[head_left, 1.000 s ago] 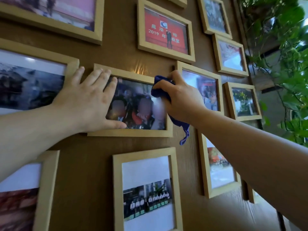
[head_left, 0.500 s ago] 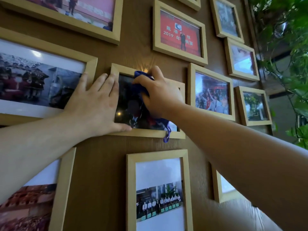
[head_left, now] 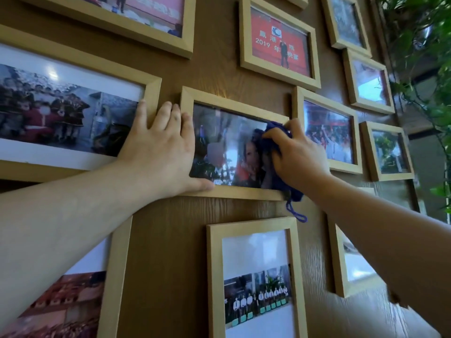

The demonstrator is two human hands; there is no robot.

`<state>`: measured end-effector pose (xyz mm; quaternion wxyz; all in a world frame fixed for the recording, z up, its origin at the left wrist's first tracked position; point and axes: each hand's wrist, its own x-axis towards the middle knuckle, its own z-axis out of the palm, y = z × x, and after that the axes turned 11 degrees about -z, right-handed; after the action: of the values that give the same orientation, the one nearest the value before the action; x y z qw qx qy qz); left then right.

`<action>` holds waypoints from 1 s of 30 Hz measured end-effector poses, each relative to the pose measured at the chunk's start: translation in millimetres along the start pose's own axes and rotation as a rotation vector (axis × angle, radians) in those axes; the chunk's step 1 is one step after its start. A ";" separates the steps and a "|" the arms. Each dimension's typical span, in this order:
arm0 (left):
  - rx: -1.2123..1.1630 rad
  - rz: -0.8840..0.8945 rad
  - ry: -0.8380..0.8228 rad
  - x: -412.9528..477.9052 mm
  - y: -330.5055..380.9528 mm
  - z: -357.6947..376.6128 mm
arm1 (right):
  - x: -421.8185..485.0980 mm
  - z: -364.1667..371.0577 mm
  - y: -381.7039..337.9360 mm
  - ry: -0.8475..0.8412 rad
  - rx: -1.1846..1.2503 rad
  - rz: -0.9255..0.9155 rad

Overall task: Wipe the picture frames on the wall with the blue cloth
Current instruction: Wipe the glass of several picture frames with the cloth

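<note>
Several light wooden picture frames hang on a brown wood-grain wall [head_left: 170, 252]. The middle frame [head_left: 227, 101] holds a dark group photo behind glass. My left hand [head_left: 161, 152] lies flat on that frame's left side, fingers spread, thumb along its bottom edge. My right hand [head_left: 297, 157] presses a bunched blue cloth [head_left: 271, 145] against the right part of the glass. A blue loop of the cloth [head_left: 296, 213] hangs below the frame's lower right corner. Most of the cloth is hidden under my palm.
A wide frame [head_left: 151, 91] sits to the left, a red-photo frame [head_left: 278, 42] above, a portrait frame [head_left: 253, 225] below and smaller frames [head_left: 329, 103] to the right. Green plant leaves [head_left: 429, 69] hang at the far right edge.
My right hand with the cloth slid left across the middle frame's glass, then back to its right side. My left hand stayed pressed on the frame's left edge. The view shifted slightly.
</note>
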<state>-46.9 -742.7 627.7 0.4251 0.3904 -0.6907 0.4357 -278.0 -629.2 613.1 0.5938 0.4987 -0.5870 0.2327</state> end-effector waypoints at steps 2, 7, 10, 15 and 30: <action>0.010 0.001 0.001 -0.2 0.5 -0.1 | -5.0 2.9 -0.8 -0.013 -0.010 0.074; -0.013 0.013 0.001 -1.7 -0.6 1.7 | 1.7 -3.4 -47.5 0.001 0.081 -0.064; -0.034 0.005 0.011 -2.2 0.4 1.4 | 9.0 -6.1 -80.8 0.043 0.170 -0.240; -0.036 0.001 0.002 -2.8 2.0 0.5 | 7.7 -3.9 -81.5 0.057 0.171 -0.306; -0.022 0.014 -0.022 -4.7 0.7 -0.8 | -20.3 -3.7 -39.5 -0.057 0.157 0.004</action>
<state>-45.8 -740.9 623.3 0.4188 0.3856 -0.7027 0.4267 -246.3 -635.3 582.3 0.5353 0.5491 -0.5846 0.2648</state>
